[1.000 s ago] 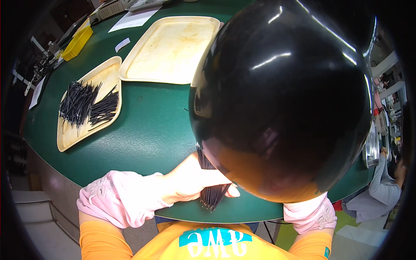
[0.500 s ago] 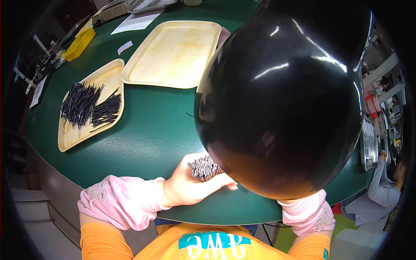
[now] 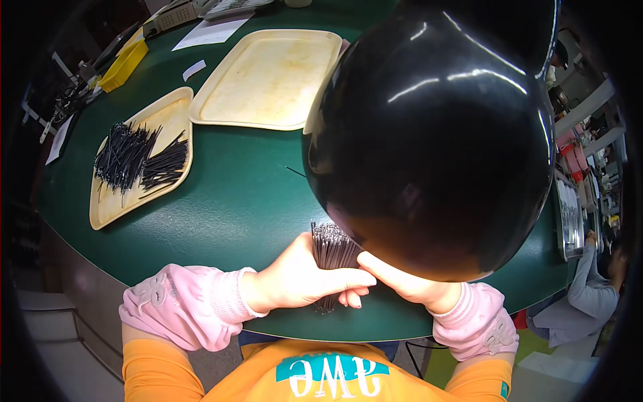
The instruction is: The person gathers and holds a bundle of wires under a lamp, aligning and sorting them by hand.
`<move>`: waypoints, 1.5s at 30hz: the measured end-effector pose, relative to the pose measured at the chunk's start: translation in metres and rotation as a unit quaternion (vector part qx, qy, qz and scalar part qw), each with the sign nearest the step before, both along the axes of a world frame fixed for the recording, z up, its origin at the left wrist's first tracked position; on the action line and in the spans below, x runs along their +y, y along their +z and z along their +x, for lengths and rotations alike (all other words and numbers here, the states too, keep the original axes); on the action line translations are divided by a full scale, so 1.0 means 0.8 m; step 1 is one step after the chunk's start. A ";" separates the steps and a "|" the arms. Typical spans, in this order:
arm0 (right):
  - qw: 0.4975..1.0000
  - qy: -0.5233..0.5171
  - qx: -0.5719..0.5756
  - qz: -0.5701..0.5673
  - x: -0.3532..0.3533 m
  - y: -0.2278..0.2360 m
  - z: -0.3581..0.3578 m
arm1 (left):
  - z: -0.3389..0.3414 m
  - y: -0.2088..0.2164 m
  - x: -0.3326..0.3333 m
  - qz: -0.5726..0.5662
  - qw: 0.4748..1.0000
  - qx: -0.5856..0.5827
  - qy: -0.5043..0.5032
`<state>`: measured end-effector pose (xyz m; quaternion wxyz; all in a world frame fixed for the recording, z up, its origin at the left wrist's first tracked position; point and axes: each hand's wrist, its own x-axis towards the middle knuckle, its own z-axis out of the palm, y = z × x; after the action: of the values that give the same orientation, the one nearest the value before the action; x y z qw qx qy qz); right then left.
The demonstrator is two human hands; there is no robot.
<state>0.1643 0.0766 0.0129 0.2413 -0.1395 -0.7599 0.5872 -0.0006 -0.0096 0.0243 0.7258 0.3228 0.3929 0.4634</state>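
Note:
Near the table's front edge, my left hand [image 3: 291, 278] is closed around a thick bundle of thin black wires [image 3: 333, 249]. The bundle stands roughly upright, with pale, shiny ends at its top; dark ends poke out below my fingers. My right hand [image 3: 418, 288] meets the bundle from the right, its thumb side against the wires. Its other fingers are largely hidden behind a big glossy black lamp shade [image 3: 435, 154]. At the left, a cream tray [image 3: 107, 214] carries a loose heap of similar black wires [image 3: 124, 157] and a smaller, neater pile [image 3: 164, 164] beside it.
A larger cream tray [image 3: 268, 80] with a stained bottom lies farther back on the green table [image 3: 234, 181]. One loose wire [image 3: 295, 171] lies by the lamp shade. A yellow bin [image 3: 124, 67] and papers [image 3: 213, 30] sit at the far left. Another person [image 3: 593, 288] works at the right.
The bundle has tipped from pointing its ends toward me to standing more upright, and moved slightly right. My right hand has come out from behind the lamp shade, touching the bundle.

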 end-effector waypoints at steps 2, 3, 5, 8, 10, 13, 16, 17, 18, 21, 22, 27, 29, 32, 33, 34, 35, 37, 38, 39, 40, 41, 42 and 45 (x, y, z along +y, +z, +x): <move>0.998 -0.019 0.002 0.061 0.001 -0.012 0.006 | 0.001 -0.005 0.002 0.012 1.000 -0.016 -0.001; 0.996 0.042 -0.024 0.073 0.007 -0.010 0.012 | 0.002 -0.004 0.002 -0.015 0.999 -0.039 0.017; 1.000 0.027 0.000 -0.002 0.010 -0.009 0.012 | 0.002 -0.009 0.002 -0.051 0.995 -0.081 0.032; 0.990 -0.023 0.078 -0.114 0.011 -0.006 0.004 | 0.000 -0.012 0.001 -0.077 0.989 -0.125 0.011; 0.984 -0.031 0.103 -0.139 0.013 -0.005 -0.002 | -0.002 -0.015 0.000 -0.077 0.988 -0.135 0.008; 0.988 -0.024 0.090 -0.124 0.011 0.000 -0.007 | -0.002 -0.011 0.001 -0.089 0.982 -0.166 -0.001; 0.997 -0.009 0.051 -0.063 0.009 0.004 -0.007 | 0.000 -0.011 0.002 -0.087 0.985 -0.149 -0.001; 0.998 -0.002 0.031 -0.060 0.008 0.005 -0.007 | 0.000 -0.012 0.002 -0.090 0.986 -0.136 -0.003; 0.998 0.001 0.021 -0.066 0.007 0.006 -0.009 | -0.001 -0.013 0.001 -0.094 0.988 -0.124 -0.004; 0.977 -0.001 -0.024 -0.210 0.006 0.003 -0.006 | -0.001 -0.015 0.001 -0.076 0.989 -0.125 -0.002; 0.976 -0.003 0.004 -0.217 0.007 0.001 -0.005 | -0.001 -0.015 0.001 -0.076 0.989 -0.126 -0.003; 0.965 -0.005 0.088 -0.249 0.010 -0.002 -0.009 | 0.000 -0.013 0.002 -0.037 0.988 -0.152 0.004; 0.961 -0.003 0.102 -0.255 0.010 -0.004 -0.011 | -0.001 -0.013 0.001 -0.050 0.988 -0.148 0.004; 0.958 0.000 0.119 -0.262 0.013 -0.004 -0.011 | -0.001 -0.012 0.000 -0.066 0.988 -0.140 0.004; 0.956 0.001 0.123 -0.265 0.013 -0.004 -0.010 | -0.002 -0.012 0.000 -0.068 0.988 -0.137 0.005; 0.956 0.004 0.125 -0.266 0.012 -0.005 -0.009 | -0.002 -0.011 0.000 -0.068 0.988 -0.137 0.005; 0.955 0.007 0.125 -0.267 0.012 -0.007 -0.008 | -0.002 -0.011 0.001 -0.065 0.988 -0.141 0.001; 0.957 0.022 0.112 -0.267 0.012 -0.014 -0.005 | -0.003 -0.011 0.001 -0.061 0.988 -0.145 -0.003; 0.958 0.032 0.105 -0.265 0.011 -0.017 -0.001 | -0.002 -0.011 0.001 -0.060 0.988 -0.145 -0.005; 0.959 0.044 0.096 -0.264 0.010 -0.019 0.001 | -0.002 -0.011 0.001 -0.059 0.988 -0.144 -0.008; 0.964 0.052 0.085 -0.248 0.011 -0.019 0.002 | -0.002 -0.012 0.001 -0.058 0.988 -0.145 -0.008; 0.964 0.052 0.086 -0.248 0.009 -0.010 0.001 | -0.001 -0.016 0.001 -0.051 0.987 -0.149 -0.014; 0.974 0.025 0.023 -0.223 0.005 0.007 -0.003 | -0.002 -0.018 0.000 -0.046 0.987 -0.153 -0.018; 0.956 0.033 -0.010 -0.291 0.001 0.015 -0.008 | 0.002 -0.013 0.000 -0.072 0.982 -0.172 -0.002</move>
<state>0.1580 0.0773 0.0247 0.1632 -0.1845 -0.5626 0.7892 0.0008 -0.0096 0.0138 0.8047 0.1859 0.2942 0.4810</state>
